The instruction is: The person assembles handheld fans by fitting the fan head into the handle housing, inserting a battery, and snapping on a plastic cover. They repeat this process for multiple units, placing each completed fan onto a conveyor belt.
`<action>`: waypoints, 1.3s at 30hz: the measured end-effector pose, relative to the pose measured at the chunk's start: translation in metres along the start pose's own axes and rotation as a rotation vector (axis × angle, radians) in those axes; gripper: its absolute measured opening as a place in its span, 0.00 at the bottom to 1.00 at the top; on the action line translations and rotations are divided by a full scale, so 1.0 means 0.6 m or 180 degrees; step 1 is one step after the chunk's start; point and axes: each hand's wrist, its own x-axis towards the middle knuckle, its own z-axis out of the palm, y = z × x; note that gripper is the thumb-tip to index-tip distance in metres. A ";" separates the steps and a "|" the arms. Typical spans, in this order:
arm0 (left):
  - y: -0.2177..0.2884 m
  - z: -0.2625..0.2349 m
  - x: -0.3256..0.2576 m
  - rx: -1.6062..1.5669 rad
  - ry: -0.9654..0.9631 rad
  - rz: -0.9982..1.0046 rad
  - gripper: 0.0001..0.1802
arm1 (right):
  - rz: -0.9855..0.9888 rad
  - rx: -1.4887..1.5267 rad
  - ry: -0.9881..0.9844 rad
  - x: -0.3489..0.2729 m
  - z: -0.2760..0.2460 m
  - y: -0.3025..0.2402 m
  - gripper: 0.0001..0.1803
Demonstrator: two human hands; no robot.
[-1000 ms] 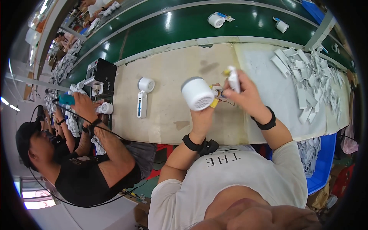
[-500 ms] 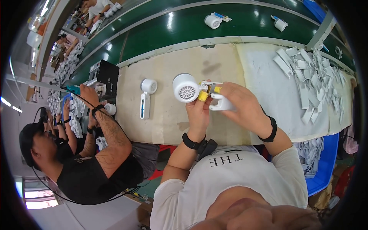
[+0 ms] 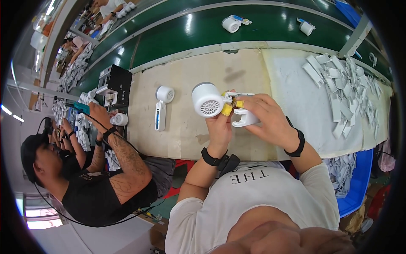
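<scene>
My left hand (image 3: pixel 219 132) is closed round the neck of a white handheld fan (image 3: pixel 206 100), whose round head has a grille facing me. Beside the neck, my right hand (image 3: pixel 275 120) grips a white plastic handle shell (image 3: pixel 244 118) with a notched open end. Yellow covers (image 3: pixel 227 110) show on fingertips where the two hands meet. A thin light strip (image 3: pixel 241 93) runs from the fan's neck toward my right fingers; its details are partly hidden. Left of my hands, another white fan (image 3: pixel 162 106) with a handle and a blue strip lies on the table.
White plastic shells (image 3: pixel 338 91) are heaped at the right of the covered table (image 3: pixel 186 72). A blue bin (image 3: pixel 357 186) stands below. Beyond runs a green conveyor (image 3: pixel 177 31) with fan parts (image 3: pixel 231 24). At left, a co-worker (image 3: pixel 101 178) holds a teal tool beside a black box (image 3: pixel 116 86).
The fan and the shell have shifted slightly, the shell turning its notched end more into view. Parts on the conveyor have slid a little left. The co-worker's raised hand has come down.
</scene>
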 end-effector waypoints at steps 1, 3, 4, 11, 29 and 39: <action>-0.001 0.000 0.000 0.0020 -0.0016 0.0060 0.20 | 0.0011 0.0019 -0.0004 0.000 -0.001 0.000 0.33; -0.001 -0.001 -0.001 0.0023 -0.0027 0.0030 0.20 | 0.0067 0.0089 0.0005 0.001 -0.006 -0.005 0.33; -0.001 -0.002 -0.002 0.0027 -0.0037 0.0002 0.20 | 0.0122 0.0161 0.0015 0.001 -0.008 -0.006 0.33; -0.006 -0.003 -0.001 0.0152 -0.0113 0.0225 0.21 | 0.0083 0.0233 -0.0085 -0.001 -0.010 -0.002 0.33; -0.027 -0.001 0.003 -0.0297 0.0284 -0.0058 0.19 | 0.0254 -0.1153 0.0163 0.018 0.023 -0.013 0.32; -0.037 0.006 -0.016 -0.0480 0.0375 0.0126 0.18 | 0.0166 -0.0623 0.0075 0.018 0.024 0.001 0.34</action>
